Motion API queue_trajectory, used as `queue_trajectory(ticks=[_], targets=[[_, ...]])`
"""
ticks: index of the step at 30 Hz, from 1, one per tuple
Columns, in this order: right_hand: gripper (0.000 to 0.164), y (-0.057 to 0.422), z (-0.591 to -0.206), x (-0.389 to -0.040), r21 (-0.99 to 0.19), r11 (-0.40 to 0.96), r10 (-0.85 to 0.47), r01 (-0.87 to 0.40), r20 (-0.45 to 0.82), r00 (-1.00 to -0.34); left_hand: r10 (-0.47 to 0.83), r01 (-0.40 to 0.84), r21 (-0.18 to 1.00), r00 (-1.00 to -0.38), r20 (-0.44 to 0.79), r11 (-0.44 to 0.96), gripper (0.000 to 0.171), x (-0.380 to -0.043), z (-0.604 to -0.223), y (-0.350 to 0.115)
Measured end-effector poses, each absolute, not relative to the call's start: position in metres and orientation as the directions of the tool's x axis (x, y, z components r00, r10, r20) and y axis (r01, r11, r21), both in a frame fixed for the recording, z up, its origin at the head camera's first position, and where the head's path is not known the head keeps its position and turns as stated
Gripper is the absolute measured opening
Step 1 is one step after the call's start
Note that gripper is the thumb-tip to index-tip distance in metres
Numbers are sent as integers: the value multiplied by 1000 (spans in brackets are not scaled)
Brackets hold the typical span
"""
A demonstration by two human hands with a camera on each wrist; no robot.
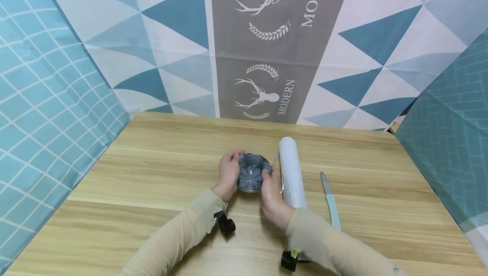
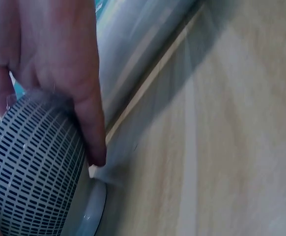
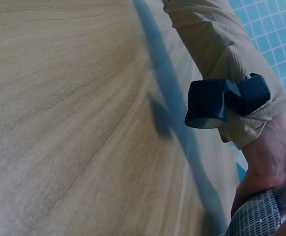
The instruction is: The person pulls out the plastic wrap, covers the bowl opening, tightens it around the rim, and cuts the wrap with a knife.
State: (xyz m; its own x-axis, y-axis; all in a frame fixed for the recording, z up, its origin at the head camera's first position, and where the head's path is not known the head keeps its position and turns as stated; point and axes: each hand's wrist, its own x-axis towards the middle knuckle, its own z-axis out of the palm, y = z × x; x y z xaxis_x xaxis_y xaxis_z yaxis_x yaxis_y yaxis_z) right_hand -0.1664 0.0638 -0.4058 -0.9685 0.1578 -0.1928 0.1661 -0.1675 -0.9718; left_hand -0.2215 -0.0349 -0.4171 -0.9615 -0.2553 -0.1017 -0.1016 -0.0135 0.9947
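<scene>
Between both hands is a dark blue-grey bowl (image 1: pixel 250 179) with a radial pattern inside and rows of small dark dashes outside. My left hand (image 1: pixel 228 173) holds its left side, fingers at the far rim. On the right side, my right hand (image 1: pixel 272 195) grips it, thumb at the rim. In the left wrist view, the right hand (image 2: pixel 54 59) reaches over the bowl (image 2: pixel 35 162), and clear film clings near the rim. The right wrist view catches the left hand (image 3: pixel 266 172) against the bowl (image 3: pixel 255 216). Beside the right hand lies a roll of plastic wrap (image 1: pixel 291 170).
A knife (image 1: pixel 330 202) with a light blue handle lies right of the roll. Everything is on a wood-grain table (image 1: pixel 164 170), with patterned cloth (image 1: pixel 179 56) hanging behind it and at both sides. Each wrist carries a small black camera (image 1: pixel 225 224).
</scene>
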Motion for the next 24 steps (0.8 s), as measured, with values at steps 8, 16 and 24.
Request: queue_trajectory(ticks=[8,16,24], targets=[[49,62,-405,-174,-958,-237,171,164,-207,-963,-249,-100,991,-961,-120,-93,31,-210,-417,-34],[51,64,-401,-179,-940,-265,132,216,-258,-957,-221,-100,984,-966,-131,-145,34,-205,-418,-35],[49,66,-402,-180,-933,-274,146,234,-280,-949,-213,-86,985,-970,-117,-149,34,-202,-426,-36]])
